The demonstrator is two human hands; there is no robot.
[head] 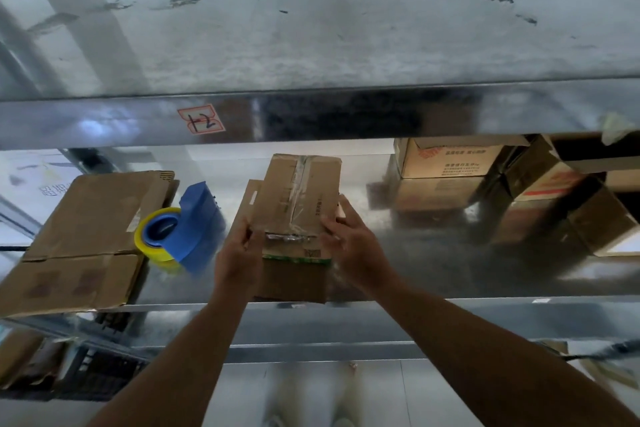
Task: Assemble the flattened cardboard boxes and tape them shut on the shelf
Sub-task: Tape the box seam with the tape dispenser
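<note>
cardboard box [301, 198] at middle of metal shelf [450, 274], worn tape along top seam. my left hand [239, 253] and right hand [349, 239] grasp its near corners. risk: letting go for tape dispenser [187, 229], just left, lets flaps spring open.
</note>
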